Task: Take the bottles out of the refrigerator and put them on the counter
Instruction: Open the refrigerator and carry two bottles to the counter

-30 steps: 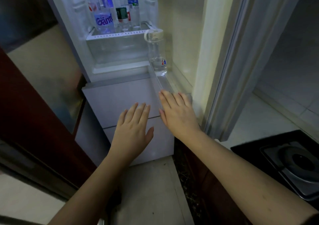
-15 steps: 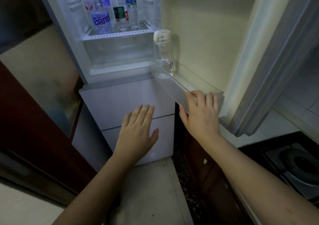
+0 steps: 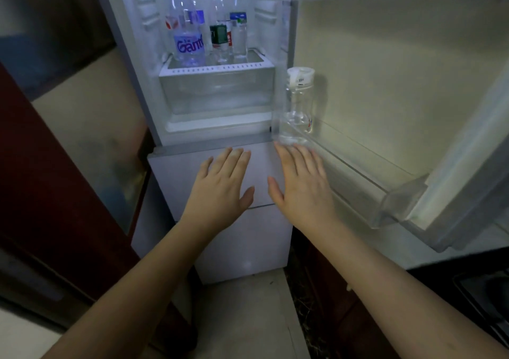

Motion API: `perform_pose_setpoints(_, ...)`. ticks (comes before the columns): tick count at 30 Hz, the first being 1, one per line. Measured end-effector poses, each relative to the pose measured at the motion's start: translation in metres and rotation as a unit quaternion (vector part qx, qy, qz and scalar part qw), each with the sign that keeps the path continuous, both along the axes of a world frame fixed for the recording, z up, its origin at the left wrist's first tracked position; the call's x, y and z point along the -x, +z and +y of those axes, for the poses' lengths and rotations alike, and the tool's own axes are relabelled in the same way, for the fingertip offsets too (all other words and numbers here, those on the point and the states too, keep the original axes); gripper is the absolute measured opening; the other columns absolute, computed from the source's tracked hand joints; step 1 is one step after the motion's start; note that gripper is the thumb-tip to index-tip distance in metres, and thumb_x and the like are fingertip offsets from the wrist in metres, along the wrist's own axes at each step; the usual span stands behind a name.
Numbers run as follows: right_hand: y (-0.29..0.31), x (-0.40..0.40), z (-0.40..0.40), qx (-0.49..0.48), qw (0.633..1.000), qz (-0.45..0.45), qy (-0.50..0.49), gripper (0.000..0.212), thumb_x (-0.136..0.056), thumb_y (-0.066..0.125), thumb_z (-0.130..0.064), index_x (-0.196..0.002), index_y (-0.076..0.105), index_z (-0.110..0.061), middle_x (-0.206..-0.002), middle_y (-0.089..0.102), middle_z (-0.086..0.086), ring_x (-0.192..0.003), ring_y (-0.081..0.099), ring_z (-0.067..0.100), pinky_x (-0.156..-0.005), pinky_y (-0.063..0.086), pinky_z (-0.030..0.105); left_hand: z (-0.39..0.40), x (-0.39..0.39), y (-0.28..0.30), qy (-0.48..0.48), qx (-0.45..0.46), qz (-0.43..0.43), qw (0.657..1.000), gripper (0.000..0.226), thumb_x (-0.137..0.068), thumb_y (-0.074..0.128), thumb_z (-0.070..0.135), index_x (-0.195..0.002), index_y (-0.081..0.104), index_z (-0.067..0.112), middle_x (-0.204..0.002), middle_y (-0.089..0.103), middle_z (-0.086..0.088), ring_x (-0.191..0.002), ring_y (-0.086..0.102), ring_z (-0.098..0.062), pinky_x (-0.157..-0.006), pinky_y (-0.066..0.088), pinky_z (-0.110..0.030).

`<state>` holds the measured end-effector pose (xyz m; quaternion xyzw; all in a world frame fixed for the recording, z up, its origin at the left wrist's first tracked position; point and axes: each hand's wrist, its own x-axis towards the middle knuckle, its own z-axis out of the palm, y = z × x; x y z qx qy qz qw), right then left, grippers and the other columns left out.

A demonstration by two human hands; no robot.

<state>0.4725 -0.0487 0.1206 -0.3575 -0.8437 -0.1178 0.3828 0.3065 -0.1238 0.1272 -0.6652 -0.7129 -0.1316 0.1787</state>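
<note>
Left hand (image 3: pixel 220 185) and right hand (image 3: pixel 303 185) flat, fingers straight, holding nothing, before the white refrigerator (image 3: pixel 220 171); clear plastic bottles (image 3: pixel 206 28) on inner shelf, one white-capped clear bottle (image 3: pixel 298 99) in door rack.

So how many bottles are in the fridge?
5 show: a big blue-cap, a white-cap, a red-cap and a green-cap on the shelf, plus a clear one in the door. More may hide behind.

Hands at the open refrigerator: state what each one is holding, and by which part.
Nothing is held. The left hand and right hand are both flat and open below the shelf, clear of every bottle.
</note>
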Motion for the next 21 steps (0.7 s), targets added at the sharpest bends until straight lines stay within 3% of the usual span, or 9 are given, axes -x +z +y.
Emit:
perform_pose_setpoints(5,0.025,0.051,0.017,0.010,1.000,-0.008,0.017,0.062,-0.091,0.062,-0.031,-0.144,0.044,-0.002,-0.138,0.055,0.014,-0.130,0.049,0.030,-0.116,0.032,0.046,0.008,0.041,0.022,-0.005,-0.037,0.001,0.999,0.068,-0.095,0.038,0.049,-0.150,0.035,0.010,-0.154,0.038,-0.010,-0.145,0.031,-0.028,-0.113,0.030,-0.046)
perform_pose_setpoints(14,0.069,0.120,0.054,0.019,0.999,0.007,0.025,0.055,-0.096,0.054,-0.038,-0.142,0.048,-0.009,-0.142,0.050,0.013,-0.134,0.044,0.031,-0.110,0.035,0.049,0.031,0.116,0.059,0.030,-0.074,-0.014,0.997,0.071,-0.093,0.046,0.050,-0.153,0.027,0.017,-0.159,0.031,-0.004,-0.147,0.026,-0.023,-0.115,0.027,-0.050)
perform_pose_setpoints(21,0.084,0.148,0.091,0.033,0.999,0.025,-0.001,0.055,-0.095,0.056,-0.037,-0.142,0.048,-0.009,-0.144,0.049,0.013,-0.135,0.042,0.032,-0.113,0.033,0.047,0.066,0.142,0.070,0.032,-0.092,-0.024,0.995,0.070,-0.093,0.050,0.049,-0.152,0.030,0.016,-0.157,0.034,-0.004,-0.146,0.027,-0.023,-0.112,0.031,-0.049)
